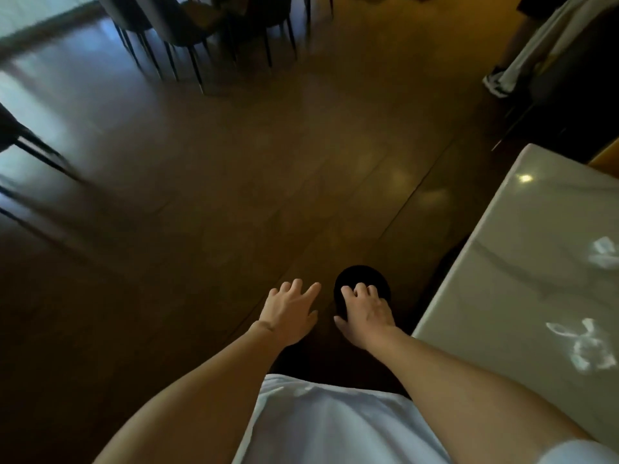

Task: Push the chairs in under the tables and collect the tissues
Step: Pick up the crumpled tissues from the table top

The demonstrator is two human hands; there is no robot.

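Lower centre of the frame: my left hand (289, 313), fingers spread and holding nothing, just beside my right hand (366, 313), whose fingers curl down over a dark rounded chair (361, 279) top, though whether they actually grip it I cannot tell. Right edge: pale marble table (522, 262) carrying two crumpled tissues, the near tissue (586, 349) and the far tissue (604, 252). Top of frame: dark floor (234, 179), then far chairs (187, 35) clustered at upper left.

Dark object (360, 279) under the right hand (366, 311): identity indeterminate, partly covered. Chairs (167, 25) and standing person (522, 38): cropped by top edge. Tissues (589, 346): blurred.
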